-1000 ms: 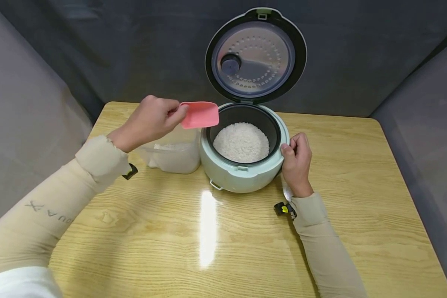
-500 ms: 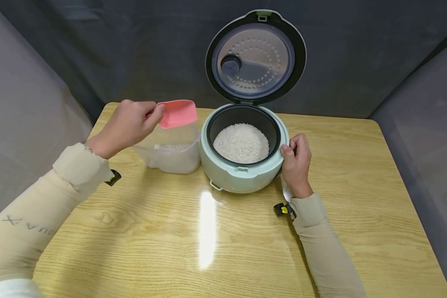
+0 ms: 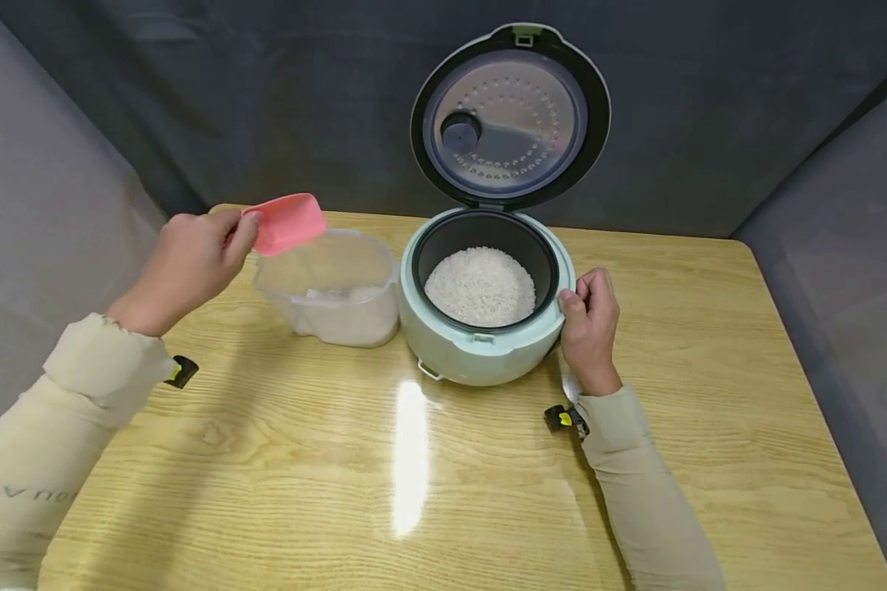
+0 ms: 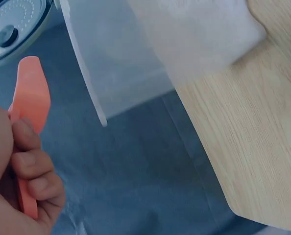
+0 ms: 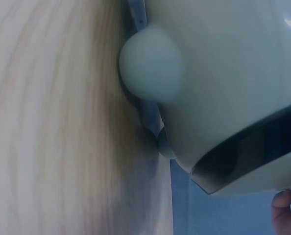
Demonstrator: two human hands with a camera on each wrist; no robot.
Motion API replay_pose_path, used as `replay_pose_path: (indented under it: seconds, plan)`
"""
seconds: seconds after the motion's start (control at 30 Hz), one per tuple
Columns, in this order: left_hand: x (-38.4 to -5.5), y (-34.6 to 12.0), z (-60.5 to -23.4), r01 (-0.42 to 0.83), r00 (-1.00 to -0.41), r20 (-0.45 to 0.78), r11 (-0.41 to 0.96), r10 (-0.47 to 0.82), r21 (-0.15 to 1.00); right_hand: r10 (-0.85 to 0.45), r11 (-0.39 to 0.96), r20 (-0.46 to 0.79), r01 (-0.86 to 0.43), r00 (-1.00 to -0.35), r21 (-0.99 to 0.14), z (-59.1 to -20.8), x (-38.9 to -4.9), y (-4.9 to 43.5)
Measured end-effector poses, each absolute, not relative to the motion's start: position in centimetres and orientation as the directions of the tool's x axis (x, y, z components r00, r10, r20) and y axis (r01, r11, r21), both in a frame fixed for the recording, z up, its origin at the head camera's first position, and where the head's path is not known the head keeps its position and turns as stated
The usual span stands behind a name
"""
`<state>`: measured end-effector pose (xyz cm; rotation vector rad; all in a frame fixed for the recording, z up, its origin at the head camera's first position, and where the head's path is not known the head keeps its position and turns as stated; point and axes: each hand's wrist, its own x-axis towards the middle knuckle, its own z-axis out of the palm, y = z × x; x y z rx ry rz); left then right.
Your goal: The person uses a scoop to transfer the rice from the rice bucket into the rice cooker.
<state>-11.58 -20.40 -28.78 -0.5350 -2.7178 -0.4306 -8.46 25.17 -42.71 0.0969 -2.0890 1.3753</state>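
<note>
My left hand (image 3: 195, 263) holds a pink scoop (image 3: 290, 223) by its handle, raised over the back left of a translucent plastic bin (image 3: 340, 316). In the left wrist view, fingers curl round the scoop's handle. Some white rice (image 3: 347, 294) lies in the bin. Just right of it stands a pale green rice cooker (image 3: 480, 361), its lid (image 3: 513, 115) raised, with a mound of rice (image 3: 480, 287) in the dark inner pot (image 3: 443, 234). My right hand (image 3: 593, 328) grips the cooker's right side, thumb at the rim. The right wrist view shows the cooker's lower side close up.
All of this stands on a light wooden table (image 3: 325, 460). A dark grey curtain (image 3: 303, 107) hangs behind its back edge, close to the raised lid. A narrow silvery piece (image 3: 569, 382) shows between the cooker and my right wrist.
My left hand has carried the pink scoop leftward from the cooker's left rim to the back left of the bin. My right hand stays at the cooker's side.
</note>
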Motion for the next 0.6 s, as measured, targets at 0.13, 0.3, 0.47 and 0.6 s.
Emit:
replay_pose_path:
  seconds: [0.13,0.3,0.47,0.6]
  plan:
    - [-11.4,-22.0,-29.1,0.385,-0.876,0.390,0.898,0.283,0.212,0.274,0.452,0.531,-0.380,-0.802,-0.807,-42.6,-8.4,25.2]
    - [-11.3,-24.2,-29.5,0.298,-0.907,0.370,0.926,0.199,0.234,0.273,0.451,0.523,-0.373,-0.808,-0.811,-42.6,-8.4,25.2]
    - [-11.0,-26.2,-29.7,0.208,-0.936,0.331,0.945,0.119,0.251,0.267,0.444,0.524,-0.379,-0.809,-0.812,-42.6,-8.4,25.3]
    - [-10.5,-27.4,-30.1,0.165,-0.950,0.300,0.955,0.087,0.248,0.264,0.443,0.534,-0.391,-0.803,-0.807,-42.5,-8.4,25.3]
